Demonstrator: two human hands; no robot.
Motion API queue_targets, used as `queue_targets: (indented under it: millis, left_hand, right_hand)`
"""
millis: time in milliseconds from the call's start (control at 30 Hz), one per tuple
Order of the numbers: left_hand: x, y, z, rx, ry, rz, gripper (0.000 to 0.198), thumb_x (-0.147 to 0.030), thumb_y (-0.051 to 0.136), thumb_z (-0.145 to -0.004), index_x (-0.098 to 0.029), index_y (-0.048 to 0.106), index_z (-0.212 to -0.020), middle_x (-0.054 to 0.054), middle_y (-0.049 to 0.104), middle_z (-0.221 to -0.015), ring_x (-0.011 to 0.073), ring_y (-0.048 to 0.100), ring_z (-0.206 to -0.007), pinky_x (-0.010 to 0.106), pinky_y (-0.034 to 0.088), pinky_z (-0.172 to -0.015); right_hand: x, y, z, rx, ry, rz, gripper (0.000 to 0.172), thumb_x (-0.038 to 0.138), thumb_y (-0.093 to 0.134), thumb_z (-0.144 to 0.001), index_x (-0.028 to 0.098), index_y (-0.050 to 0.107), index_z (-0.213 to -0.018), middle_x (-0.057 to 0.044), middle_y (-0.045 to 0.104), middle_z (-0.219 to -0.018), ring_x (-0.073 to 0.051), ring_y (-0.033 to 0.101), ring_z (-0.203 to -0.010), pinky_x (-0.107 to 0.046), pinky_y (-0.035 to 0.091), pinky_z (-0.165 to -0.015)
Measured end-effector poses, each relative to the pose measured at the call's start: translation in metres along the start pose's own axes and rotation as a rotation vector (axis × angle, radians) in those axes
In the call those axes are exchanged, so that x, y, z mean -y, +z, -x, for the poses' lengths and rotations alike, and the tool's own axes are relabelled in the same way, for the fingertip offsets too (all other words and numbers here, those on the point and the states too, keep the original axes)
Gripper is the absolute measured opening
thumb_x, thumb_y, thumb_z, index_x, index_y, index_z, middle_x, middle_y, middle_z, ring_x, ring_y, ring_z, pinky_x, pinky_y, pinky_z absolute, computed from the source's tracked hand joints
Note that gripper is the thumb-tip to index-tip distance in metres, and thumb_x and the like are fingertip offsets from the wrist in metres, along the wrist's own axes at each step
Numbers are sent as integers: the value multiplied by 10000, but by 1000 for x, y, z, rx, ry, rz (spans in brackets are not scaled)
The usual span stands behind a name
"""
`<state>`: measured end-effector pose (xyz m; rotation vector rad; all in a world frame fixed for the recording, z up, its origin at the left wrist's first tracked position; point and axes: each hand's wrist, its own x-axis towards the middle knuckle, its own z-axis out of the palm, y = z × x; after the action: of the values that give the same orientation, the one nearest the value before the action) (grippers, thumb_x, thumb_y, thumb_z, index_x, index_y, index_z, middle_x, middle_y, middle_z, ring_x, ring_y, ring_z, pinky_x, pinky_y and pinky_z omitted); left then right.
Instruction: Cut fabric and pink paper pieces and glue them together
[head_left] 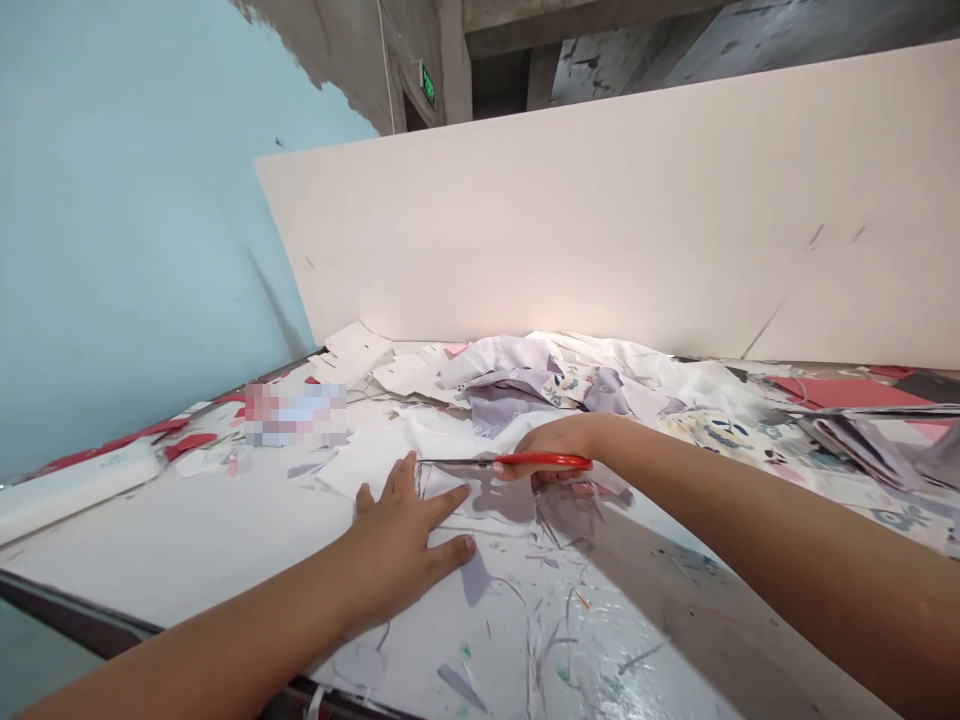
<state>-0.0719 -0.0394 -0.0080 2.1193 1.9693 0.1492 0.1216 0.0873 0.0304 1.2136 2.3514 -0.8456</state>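
My right hand grips a pair of scissors by their red handles. The thin metal blades point left, their tips by the fingers of my left hand. That left hand lies spread, fingers apart, pressing on pale fabric on the table. The scissors lie low across this cloth; whether the blades are parted is hard to make out. Just beyond my hands is white cloth, with lavender and floral fabric heaped behind it.
The white table carries thread ends and small scraps. A white roll lies at the left edge, with red scraps near it. Cream pattern pieces lie at the back before a tall white board. Floral cloth lies at right.
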Motion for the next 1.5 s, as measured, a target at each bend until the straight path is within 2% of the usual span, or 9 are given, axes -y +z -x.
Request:
queue_targets:
  millis: [133, 333, 800, 900, 1000, 1100, 1167, 1300, 1500]
  left_hand:
    - [-4, -7, 3, 39, 10, 26, 616, -652, 343, -706, -372, 389, -1252, 74, 92, -1446, 379, 28, -1292, 601, 130, -960]
    - [-1, -4, 2, 0, 7, 10, 599, -664, 337, -702, -394, 404, -1233, 61, 20, -1455, 373, 88, -1289, 570, 107, -986]
    - [9, 11, -5, -46, 2, -18, 674, -714, 292, -674, -369, 410, -1240, 61, -37, -1453, 396, 237, -1246, 580, 111, -979]
    - [12, 11, -5, -43, -15, -17, 685, -728, 296, -659, -385, 400, -1242, 38, -36, -1451, 415, 276, -1219, 581, 180, -955]
    - [17, 2, -7, -44, -31, 26, 662, -715, 282, -674, -417, 344, -1262, 33, 54, -1440, 386, 425, -1116, 504, 363, -851]
    - [27, -14, -17, -84, 1, 68, 562, -608, 244, -761, -401, 310, -1280, 31, 350, -1319, 237, 564, -927, 363, 438, -760]
    - [40, -22, -29, -155, -47, 0, 505, -528, 261, -782, -346, 398, -1233, 27, 474, -1212, 217, 562, -906, 342, 430, -763]
    - [74, -25, -50, -168, -52, -165, 531, -493, 288, -777, -236, 454, -1210, 68, 479, -1229, 257, 452, -1083, 374, 371, -858]
    - [99, -18, -61, -120, 72, -169, 480, -472, 239, -809, -325, 435, -1222, -7, 417, -1309, 243, 338, -1192, 394, 320, -921]
  right_hand:
    - [6, -4, -1, 114, 10, 62, 583, 745, 317, -656, 194, 489, -571, 14, 462, -486, -119, 413, -421, -301, 375, -530]
    - [15, -2, -1, 8, 35, 172, 608, 777, 339, -605, 197, 436, -453, 0, 461, -439, -148, 443, -408, -381, 408, -597]
    - [3, 0, -19, -2, 95, 145, 573, 744, 414, -595, 198, 528, -462, 7, 434, -381, -175, 491, -381, -394, 428, -547]
    - [5, 0, -15, -3, 80, 150, 565, 725, 418, -613, 189, 497, -451, 4, 433, -399, -164, 480, -385, -358, 418, -518]
    - [9, 1, -7, -30, 35, 149, 553, 703, 409, -640, 185, 449, -452, 8, 445, -438, -142, 460, -402, -330, 401, -535]
    - [10, 0, -2, -51, -19, 139, 521, 681, 405, -663, 189, 441, -495, 18, 456, -475, -117, 426, -413, -303, 383, -552]
    - [9, -1, -1, -33, -32, 133, 518, 685, 390, -667, 191, 454, -527, 22, 452, -466, -108, 403, -395, -294, 371, -539]
    - [5, -3, -1, 21, -14, 69, 539, 711, 363, -660, 191, 494, -606, 27, 448, -472, -94, 383, -370, -272, 362, -499]
    - [5, -6, 4, 52, -13, 25, 567, 718, 356, -668, 186, 550, -678, 28, 436, -484, -77, 351, -350, -255, 352, -472]
